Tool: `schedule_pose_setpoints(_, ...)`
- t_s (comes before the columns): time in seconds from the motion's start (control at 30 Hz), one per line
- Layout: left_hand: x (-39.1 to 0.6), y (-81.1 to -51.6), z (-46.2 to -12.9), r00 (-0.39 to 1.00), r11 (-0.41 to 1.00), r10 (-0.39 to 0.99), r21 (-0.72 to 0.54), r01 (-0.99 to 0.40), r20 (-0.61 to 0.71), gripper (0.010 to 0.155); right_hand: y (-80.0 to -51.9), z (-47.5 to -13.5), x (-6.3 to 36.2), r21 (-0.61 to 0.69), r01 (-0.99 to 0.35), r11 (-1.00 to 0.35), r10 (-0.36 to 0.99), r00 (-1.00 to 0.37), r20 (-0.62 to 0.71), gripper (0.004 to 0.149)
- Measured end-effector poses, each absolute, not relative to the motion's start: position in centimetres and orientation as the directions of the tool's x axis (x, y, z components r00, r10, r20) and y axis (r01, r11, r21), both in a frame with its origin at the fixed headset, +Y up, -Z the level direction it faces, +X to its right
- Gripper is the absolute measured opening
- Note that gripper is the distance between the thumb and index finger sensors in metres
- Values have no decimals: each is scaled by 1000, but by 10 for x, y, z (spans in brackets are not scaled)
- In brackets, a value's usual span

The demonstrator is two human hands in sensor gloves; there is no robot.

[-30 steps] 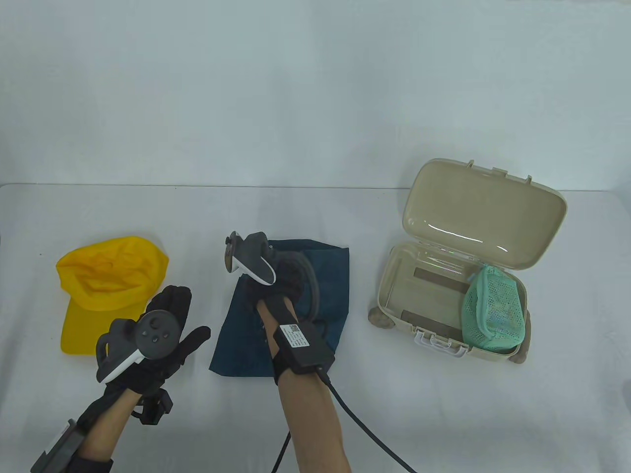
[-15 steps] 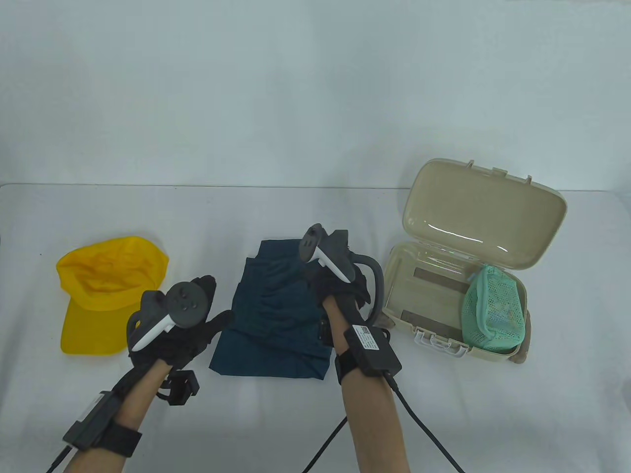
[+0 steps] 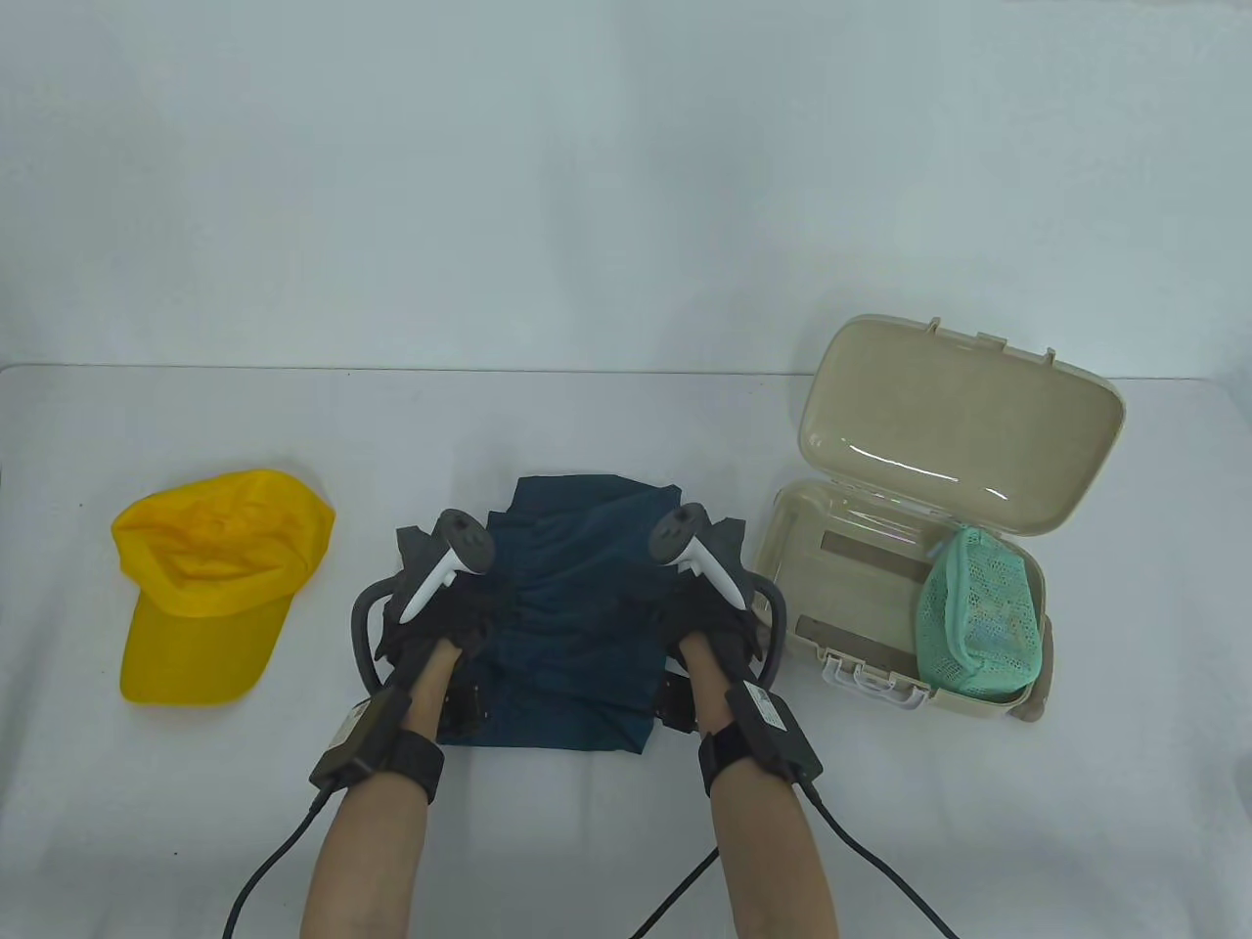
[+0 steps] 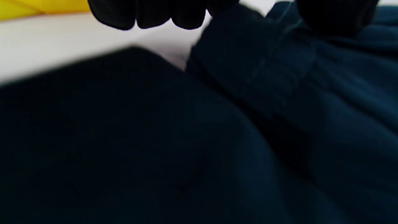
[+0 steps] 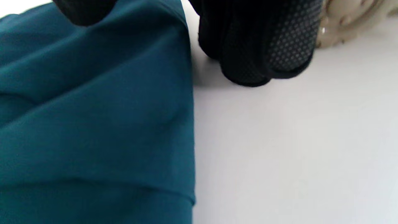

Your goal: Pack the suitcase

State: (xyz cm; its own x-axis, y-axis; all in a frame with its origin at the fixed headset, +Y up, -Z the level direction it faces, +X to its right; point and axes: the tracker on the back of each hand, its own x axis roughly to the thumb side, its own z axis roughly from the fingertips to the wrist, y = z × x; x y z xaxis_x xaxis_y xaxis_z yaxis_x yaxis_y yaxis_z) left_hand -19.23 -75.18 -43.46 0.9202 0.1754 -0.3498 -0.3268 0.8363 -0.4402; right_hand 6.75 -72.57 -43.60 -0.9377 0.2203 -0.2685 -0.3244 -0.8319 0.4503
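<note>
A dark teal folded garment (image 3: 567, 626) lies on the table's middle, bunched into wrinkles. My left hand (image 3: 440, 611) rests at its left edge and my right hand (image 3: 699, 602) at its right edge. In the left wrist view my left hand (image 4: 242, 18) has the thumb over the garment (image 4: 217, 140) and the fingers (image 4: 146, 14) above bare table. In the right wrist view my right hand (image 5: 168, 31) has the thumb above the garment (image 5: 93, 109) and the fingers (image 5: 258, 46) down on the table beside its edge. The beige suitcase (image 3: 782, 577) stands open at right.
A green mesh pouch (image 3: 978, 616) lies in the suitcase's right end, and its lid (image 3: 959, 421) stands up behind. A yellow cap (image 3: 215, 577) lies at the left and shows in the left wrist view (image 4: 31, 6). A suitcase wheel (image 5: 339, 34) is near my right fingers.
My left hand moved right from near the cap to the garment's left edge. My right hand moved from the garment's middle to its right edge. The garment went from flat to wrinkled.
</note>
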Motion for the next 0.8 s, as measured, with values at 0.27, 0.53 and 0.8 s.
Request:
schedule_pose_setpoints(0.27, -169, -762, -437, 902, 866, 115, -403, -296, -416, 77, -735, -434, 69, 460, -351, -816, 234, -927, -293, 79)
schedule_pose_setpoints(0.53, -161, -751, -421, 880, 841, 192, -389, -376, -435, 77, -751, -420, 73, 426, -576, -698, 416, -810, -413, 51)
schedule_pose_setpoints(0.8, -200, -739, -406, 645, 539, 556, -363, -760, -525, 68, -744, -411, 98, 434, -778, -454, 646, -623, -442, 41)
